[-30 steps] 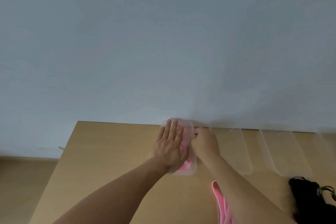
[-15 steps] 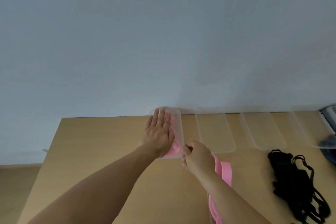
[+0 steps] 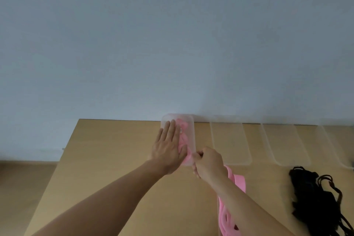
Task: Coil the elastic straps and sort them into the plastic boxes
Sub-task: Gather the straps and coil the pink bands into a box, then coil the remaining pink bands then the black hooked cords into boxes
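Note:
A clear plastic box stands at the back of the wooden table, with pink elastic strap lying inside it. My left hand lies flat with straight fingers over the box's left side, pressing on the pink strap. At the box's near end, my right hand is curled and grips the pink strap. More pink strap trails from under my right forearm toward the near edge.
Three more clear plastic boxes line the wall to the right. A tangle of black straps lies at the right. The table's left edge drops to the floor.
The view has shifted, so the boxes sit further right in frame. My right hand has pulled back from the box's right rim to its near end. My left hand stays on the box.

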`<state>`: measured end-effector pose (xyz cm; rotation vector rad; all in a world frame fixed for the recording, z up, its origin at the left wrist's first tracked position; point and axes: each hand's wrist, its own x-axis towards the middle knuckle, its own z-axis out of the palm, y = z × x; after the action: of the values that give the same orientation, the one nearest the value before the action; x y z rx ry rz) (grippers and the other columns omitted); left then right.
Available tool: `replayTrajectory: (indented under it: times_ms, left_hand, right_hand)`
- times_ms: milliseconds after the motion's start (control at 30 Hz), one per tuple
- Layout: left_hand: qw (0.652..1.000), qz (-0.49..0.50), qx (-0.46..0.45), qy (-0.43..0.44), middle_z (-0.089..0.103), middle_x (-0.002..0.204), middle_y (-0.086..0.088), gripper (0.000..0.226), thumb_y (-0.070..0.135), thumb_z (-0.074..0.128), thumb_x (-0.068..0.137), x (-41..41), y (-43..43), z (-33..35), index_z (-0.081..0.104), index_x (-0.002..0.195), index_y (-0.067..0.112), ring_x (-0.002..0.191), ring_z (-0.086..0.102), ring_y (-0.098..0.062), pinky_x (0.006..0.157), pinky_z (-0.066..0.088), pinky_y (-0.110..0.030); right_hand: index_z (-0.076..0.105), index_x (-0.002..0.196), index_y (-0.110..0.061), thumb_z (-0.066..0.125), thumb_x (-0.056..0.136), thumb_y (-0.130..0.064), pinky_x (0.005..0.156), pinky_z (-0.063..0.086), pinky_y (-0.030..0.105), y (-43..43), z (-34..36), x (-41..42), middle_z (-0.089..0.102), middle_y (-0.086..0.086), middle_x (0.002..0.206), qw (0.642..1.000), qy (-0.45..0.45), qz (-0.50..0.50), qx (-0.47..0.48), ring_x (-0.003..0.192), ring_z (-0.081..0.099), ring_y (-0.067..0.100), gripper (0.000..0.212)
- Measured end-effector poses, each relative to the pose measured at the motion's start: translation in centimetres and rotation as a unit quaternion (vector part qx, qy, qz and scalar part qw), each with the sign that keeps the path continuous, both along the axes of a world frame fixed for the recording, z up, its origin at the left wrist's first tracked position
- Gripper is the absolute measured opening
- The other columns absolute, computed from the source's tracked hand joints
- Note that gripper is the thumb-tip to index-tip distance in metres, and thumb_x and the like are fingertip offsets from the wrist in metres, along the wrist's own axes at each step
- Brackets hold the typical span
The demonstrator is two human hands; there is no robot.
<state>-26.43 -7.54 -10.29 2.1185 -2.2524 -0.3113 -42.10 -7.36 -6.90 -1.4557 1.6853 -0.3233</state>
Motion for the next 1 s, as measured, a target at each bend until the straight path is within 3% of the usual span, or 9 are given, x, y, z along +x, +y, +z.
replayTrajectory:
  times_ms: [200, 433, 533, 633, 700, 733, 800, 833, 1000]
  left_hand:
    - [1.000, 0.001, -0.002, -0.014, -0.023, 0.161, -0.006, 0.069, 0.051, 0.012, 0.102, 0.2, -0.5, -0.8, -0.018, 0.152, 0.015, 0.147, -0.028, -0.020, 0.117, -0.022, -0.032]
    - [1.000, 0.025, 0.001, -0.012, -0.015, 0.165, -0.004, 0.066, 0.049, 0.016, 0.103, -0.4, -0.3, 1.8, -0.005, 0.157, 0.017, 0.150, -0.020, -0.020, 0.122, -0.010, -0.042]
    - [0.999, 0.008, -0.035, 0.003, 0.005, 0.166, -0.004, 0.061, 0.036, 0.027, 0.103, -2.1, 0.7, 4.6, 0.010, 0.158, 0.014, 0.153, 0.000, -0.022, 0.123, 0.003, -0.042]
    - [0.995, 0.001, -0.025, 0.095, 0.041, 0.153, -0.003, 0.049, 0.024, 0.040, 0.098, -4.5, 2.7, 6.5, 0.041, 0.147, 0.018, 0.137, 0.040, -0.024, 0.114, 0.030, -0.042]
    - [0.987, -0.002, 0.013, 0.163, 0.054, 0.143, -0.002, 0.043, 0.021, 0.043, 0.097, -5.9, 4.7, 6.8, 0.052, 0.139, 0.018, 0.126, 0.053, -0.022, 0.105, 0.042, -0.040]
    - [0.982, -0.013, 0.035, 0.184, 0.058, 0.139, -0.003, 0.041, 0.020, 0.044, 0.097, -6.5, 5.7, 6.7, 0.055, 0.136, 0.016, 0.123, 0.056, -0.022, 0.101, 0.045, -0.036]
    - [0.974, -0.041, 0.078, 0.210, 0.063, 0.134, -0.005, 0.039, 0.017, 0.046, 0.097, -7.6, 7.5, 6.4, 0.060, 0.132, 0.014, 0.119, 0.060, -0.021, 0.097, 0.047, -0.031]
    - [0.971, -0.050, 0.093, 0.215, 0.063, 0.133, -0.004, 0.039, 0.016, 0.046, 0.096, -8.0, 8.2, 6.4, 0.061, 0.132, 0.015, 0.118, 0.060, -0.021, 0.097, 0.047, -0.031]
    - [0.969, -0.061, 0.141, 0.192, 0.060, 0.138, 0.000, 0.046, 0.012, 0.047, 0.093, -9.2, 10.7, 5.9, 0.056, 0.137, 0.020, 0.124, 0.056, -0.019, 0.103, 0.045, -0.033]
  right_hand:
    - [0.062, 0.081, -0.009, 0.051, 0.093, -0.018, 0.066, 0.057, 0.044, -0.6, -0.4, -0.1, 0.070, 0.010, 0.074, 1.000, -0.005, 0.019, -0.020, 0.065, 0.067, 0.030, 0.019]
    - [0.063, 0.093, -0.014, 0.049, 0.096, -0.034, 0.067, 0.050, 0.035, -0.1, 1.7, -1.4, 0.068, 0.004, 0.085, 0.993, 0.041, 0.071, -0.085, 0.078, 0.064, 0.025, 0.025]
    - [0.058, 0.094, -0.020, 0.049, 0.094, -0.034, 0.066, 0.037, 0.030, 0.3, 3.0, -3.8, 0.061, -0.001, 0.092, 0.979, 0.104, 0.091, -0.149, 0.082, 0.056, 0.021, 0.017]
    - [0.059, 0.107, -0.020, 0.052, 0.094, -0.032, 0.077, 0.041, 0.029, 1.7, 4.1, -6.9, 0.056, -0.001, 0.107, 0.972, 0.137, 0.104, -0.158, 0.100, 0.057, 0.022, 0.019]
    - [0.059, 0.117, -0.019, 0.053, 0.095, -0.032, 0.087, 0.045, 0.031, 3.4, 4.7, -8.9, 0.056, -0.002, 0.117, 0.971, 0.146, 0.104, -0.156, 0.106, 0.056, 0.020, 0.026]
    - [0.061, 0.114, -0.022, 0.055, 0.095, -0.034, 0.088, 0.047, 0.032, 4.4, 4.9, -9.7, 0.058, -0.005, 0.114, 0.972, 0.135, 0.108, -0.161, 0.103, 0.058, 0.017, 0.023]
    - [0.062, 0.089, -0.030, 0.056, 0.095, -0.043, 0.076, 0.050, 0.029, 6.8, 5.4, -11.0, 0.060, -0.013, 0.089, 0.973, 0.091, 0.127, -0.169, 0.080, 0.057, 0.008, 0.016]
    - [0.057, 0.076, -0.029, 0.054, 0.096, -0.047, 0.068, 0.049, 0.027, 7.8, 5.4, -11.5, 0.057, -0.015, 0.075, 0.972, 0.082, 0.139, -0.171, 0.068, 0.053, 0.005, 0.027]
    - [0.055, 0.072, -0.022, 0.054, 0.093, -0.037, 0.056, 0.043, 0.018, 10.9, 4.0, -12.9, 0.061, -0.005, 0.070, 0.936, 0.187, 0.269, -0.130, 0.064, 0.058, 0.014, 0.026]
